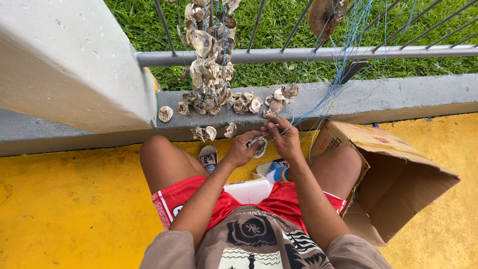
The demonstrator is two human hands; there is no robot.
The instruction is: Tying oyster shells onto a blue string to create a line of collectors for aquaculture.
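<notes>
From the head camera, your left hand curls its fingers around an oyster shell, held between your knees just near of the concrete ledge. Your right hand touches the shell's far side, fingertips pinched narrow on thin blue line that runs up and right to the grey railing. A strung cluster of shells hangs far left on the railing. An open cardboard box lies at your right.
</notes>
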